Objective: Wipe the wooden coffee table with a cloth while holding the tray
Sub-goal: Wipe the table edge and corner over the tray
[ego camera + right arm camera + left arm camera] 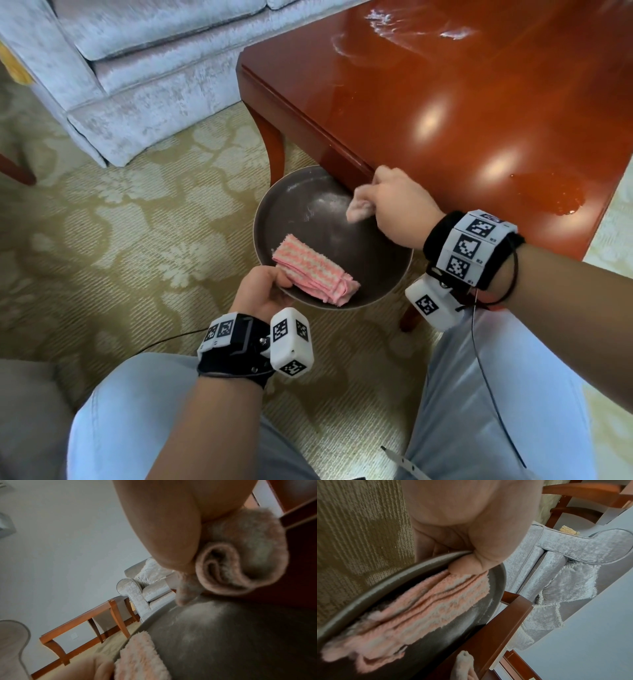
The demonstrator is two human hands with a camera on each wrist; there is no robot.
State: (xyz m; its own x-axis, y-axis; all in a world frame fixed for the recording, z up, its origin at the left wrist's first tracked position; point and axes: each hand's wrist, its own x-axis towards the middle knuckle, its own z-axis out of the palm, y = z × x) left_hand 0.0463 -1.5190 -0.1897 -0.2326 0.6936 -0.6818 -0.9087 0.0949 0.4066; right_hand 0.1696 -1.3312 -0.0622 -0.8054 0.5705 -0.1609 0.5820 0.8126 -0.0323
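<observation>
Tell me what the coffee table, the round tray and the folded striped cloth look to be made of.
Coffee table: reddish wood with glossy lacquer; it shows bright reflections. Round tray: dark grey with a matte finish, perhaps metal or ceramic; I cannot tell which. Folded striped cloth: fluffy pink-and-white terry or microfibre, with visible pile.

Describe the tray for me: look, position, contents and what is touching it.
The tray is a round, dark grey-brown dish with a low raised rim and a matte surface dusted with pale powder. It is held level just below the coffee table edge, its far side tucked under it. The left hand grips the near rim, thumb pressing a folded pink-striped cloth inside. The right hand holds a bunched cloth over the tray.
</observation>
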